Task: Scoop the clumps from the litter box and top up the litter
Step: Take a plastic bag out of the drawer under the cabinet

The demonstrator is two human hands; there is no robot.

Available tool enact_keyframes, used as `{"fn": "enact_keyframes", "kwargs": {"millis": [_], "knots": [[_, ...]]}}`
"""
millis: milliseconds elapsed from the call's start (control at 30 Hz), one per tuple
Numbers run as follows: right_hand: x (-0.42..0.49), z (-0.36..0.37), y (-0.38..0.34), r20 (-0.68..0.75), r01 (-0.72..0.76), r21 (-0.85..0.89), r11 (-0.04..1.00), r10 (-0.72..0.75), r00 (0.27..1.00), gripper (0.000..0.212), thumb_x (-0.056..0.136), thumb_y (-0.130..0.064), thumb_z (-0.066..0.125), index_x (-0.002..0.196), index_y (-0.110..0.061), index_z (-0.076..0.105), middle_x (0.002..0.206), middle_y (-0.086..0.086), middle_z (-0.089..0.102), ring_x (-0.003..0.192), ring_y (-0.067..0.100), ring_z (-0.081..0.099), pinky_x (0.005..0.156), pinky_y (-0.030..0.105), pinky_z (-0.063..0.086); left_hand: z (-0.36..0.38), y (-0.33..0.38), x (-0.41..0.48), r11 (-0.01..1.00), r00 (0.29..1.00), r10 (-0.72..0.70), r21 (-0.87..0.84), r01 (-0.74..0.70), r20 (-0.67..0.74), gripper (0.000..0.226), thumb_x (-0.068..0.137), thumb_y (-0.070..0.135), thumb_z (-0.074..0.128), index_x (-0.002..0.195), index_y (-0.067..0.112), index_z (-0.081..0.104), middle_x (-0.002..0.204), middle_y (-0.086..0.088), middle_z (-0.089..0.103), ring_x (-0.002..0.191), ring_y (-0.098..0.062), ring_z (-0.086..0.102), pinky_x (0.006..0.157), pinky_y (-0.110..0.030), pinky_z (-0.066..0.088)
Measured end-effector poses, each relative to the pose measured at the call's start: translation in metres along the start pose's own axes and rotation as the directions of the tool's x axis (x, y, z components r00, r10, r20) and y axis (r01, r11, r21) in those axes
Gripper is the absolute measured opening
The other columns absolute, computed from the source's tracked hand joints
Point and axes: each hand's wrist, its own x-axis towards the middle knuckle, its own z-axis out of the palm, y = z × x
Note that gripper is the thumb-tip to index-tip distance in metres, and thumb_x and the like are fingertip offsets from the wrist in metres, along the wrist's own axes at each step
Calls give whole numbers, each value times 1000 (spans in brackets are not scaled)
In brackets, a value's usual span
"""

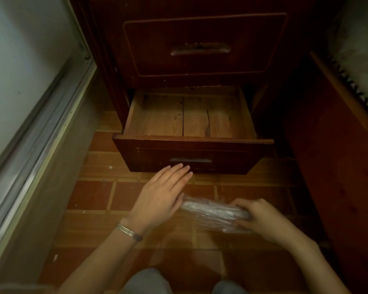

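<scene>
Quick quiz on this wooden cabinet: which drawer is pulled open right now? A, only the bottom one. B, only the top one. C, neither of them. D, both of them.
A: the bottom drawer is pulled out so its wooden floor shows, while the top drawer sits flush in the cabinet front.

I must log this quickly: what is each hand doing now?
Left hand: open, fingers straight, by the front of the drawer.
Right hand: grips a clear plastic packet.

Left hand flat — right hand grips plastic roll.
</scene>
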Motion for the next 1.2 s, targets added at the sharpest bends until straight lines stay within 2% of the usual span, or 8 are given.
{"fn": "enact_keyframes", "kwargs": {"millis": [233,433,600,767,900,1033,1200], "knots": [[8,12,2,27,-52,0,999,52,998,34,81,-26,67,109,-41,54,102,-11,65,93,5,61,81,29,50,16,8,19,999,998,20,40,-18,-52,52,93,27,38,142,10,37,148,-4,35,140,-17,26,114,-37,20],[8,17,3,30,-68,30,997,67,997,34,81,-24,68,111,-34,56,94,-12,63,87,3,60,73,19,46,26,7,29,998,999,-6,56,8,-33,55,92,31,37,142,9,35,147,-5,38,137,-19,31,114,-36,19],[11,20,0,18,-19,45,999,18,1000,34,81,-24,68,111,-35,56,91,-18,59,81,-3,55,65,8,38,29,6,36,1000,991,-12,12,14,-130,52,90,27,45,139,11,41,137,-3,50,126,-17,41,112,-33,22],[16,19,-1,7,-30,46,998,30,1000,34,82,-26,67,112,-35,55,100,-11,65,89,4,60,76,21,47,32,10,42,997,974,-70,-40,62,-217,50,87,23,53,136,13,46,127,-1,56,116,-15,46,107,-34,30],[18,17,1,-9,-34,61,998,35,999,33,82,-25,67,112,-36,55,98,-10,65,87,5,61,76,24,49,33,9,46,998,967,-64,-39,56,-248,50,84,23,54,133,13,49,127,0,55,115,-14,46,106,-32,28],[21,13,4,-26,-22,89,996,25,999,33,83,-23,67,111,-36,55,93,-15,61,75,-5,56,69,16,46,32,4,58,998,967,-64,-31,58,-245,48,86,26,52,132,13,50,127,0,55,113,-15,48,104,-31,30],[27,-1,3,-51,-48,96,994,53,997,43,83,-22,66,120,-35,49,102,-13,59,85,1,59,73,18,50,33,-9,67,999,978,-29,32,36,-207,51,86,25,51,136,15,45,130,1,53,115,-14,45,104,-31,27]]}}
